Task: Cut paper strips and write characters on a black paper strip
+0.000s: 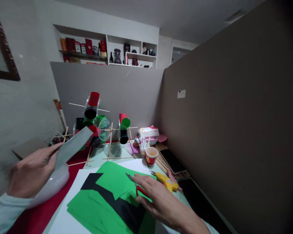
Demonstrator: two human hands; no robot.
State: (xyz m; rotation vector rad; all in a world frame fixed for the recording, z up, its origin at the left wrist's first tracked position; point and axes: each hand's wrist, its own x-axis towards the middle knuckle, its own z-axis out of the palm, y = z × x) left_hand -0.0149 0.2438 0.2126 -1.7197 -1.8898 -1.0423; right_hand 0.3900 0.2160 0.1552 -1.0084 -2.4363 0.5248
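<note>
My left hand (35, 170) is closed on a pale strip of paper (74, 144), raised above the left side of the table. Below that hand sits a round, whitish translucent object (56, 182), partly hidden by it. My right hand (158, 198) reaches over a pair of scissors with red handles (142, 191), its fingers stretched out and the thumb apart. The scissors' dark blade points away to the left, and part of the handle is covered by the hand. Under them lie green paper sheets (95, 208) and black paper (127, 211), on white paper (63, 214).
Stick frames (109, 143) carrying red, green and black paper tubes (123, 128) stand at the back. Right of them are a paper cup (151, 157), white pens (144, 143), a bundle of sticks (162, 159), a phone (173, 161) and a yellow glue gun (167, 181). A partition (222, 113) rises on the right.
</note>
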